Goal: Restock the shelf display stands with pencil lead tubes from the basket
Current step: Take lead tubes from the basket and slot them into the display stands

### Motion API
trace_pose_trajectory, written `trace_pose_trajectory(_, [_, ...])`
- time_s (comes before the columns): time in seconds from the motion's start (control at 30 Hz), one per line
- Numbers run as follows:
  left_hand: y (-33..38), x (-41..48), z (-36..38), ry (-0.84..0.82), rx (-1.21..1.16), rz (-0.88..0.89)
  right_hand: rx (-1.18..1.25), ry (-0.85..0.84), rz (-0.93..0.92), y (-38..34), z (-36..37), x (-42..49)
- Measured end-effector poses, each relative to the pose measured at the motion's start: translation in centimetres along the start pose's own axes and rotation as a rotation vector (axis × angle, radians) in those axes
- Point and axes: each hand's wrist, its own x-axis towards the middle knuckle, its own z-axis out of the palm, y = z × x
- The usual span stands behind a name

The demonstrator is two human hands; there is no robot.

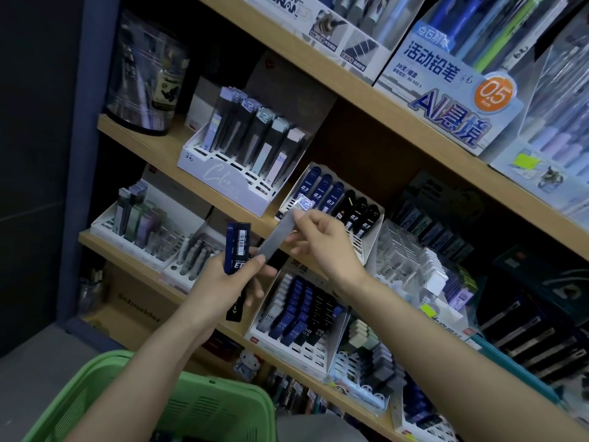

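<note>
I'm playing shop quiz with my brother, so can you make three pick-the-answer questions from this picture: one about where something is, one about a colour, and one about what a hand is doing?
1. Where is the green basket?
A. On the top shelf
B. Low down at the left, under the arms
C. Hanging on the right wall

2. What colour is the tube pinched by the right hand?
A. Red
B. Yellow
C. Grey

3. What is the left hand doing?
A. Gripping dark blue tubes
B. Hanging open and empty
C. Resting on the basket

Answers:
1 B: its green rim shows at the bottom left, below both forearms.
2 C: the tube between the fingertips is pale grey.
3 A: the fingers curl round blue packs, one showing a barcode.
</note>
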Motion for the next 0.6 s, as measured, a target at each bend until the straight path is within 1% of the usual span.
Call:
trace_pose_trajectory(0.1, [0.1, 0.0, -0.5, 0.030, 0.033, 0.035, 0.036, -0.090, 0.031, 0.1, 0.7, -0.5])
trace_pose_trajectory(0.17, [0.2, 0.0, -0.7, 0.050, 0.033, 0.050, 0.062, -0.093, 0.045, 0.1, 1.1, -0.5])
trace_pose_trajectory(0.27, [0.3, 0.0, -1.3, 0.134, 0.002, 0.052, 0.044, -0.059, 0.004, -0.9, 1.1, 0.2])
trace_pose_trajectory(0.4, [0.6, 0.1, -2.5, 0.253, 0.005, 0.043, 0.038, 0.050, -0.090, -3.5, 1.1, 2.4])
trace_pose_trajectory(0.5, [1.1, 0.1, -3.4, 0.290, 0.008, 0.039, -0.067, 0.117, -0.155, -5.1, 1.9, 4.6])
trace_pose_trajectory(0.6, [1.6, 0.1, -4.2, 0.318, 0.012, 0.052, -0.096, 0.109, -0.176, -6.4, 3.0, 6.5])
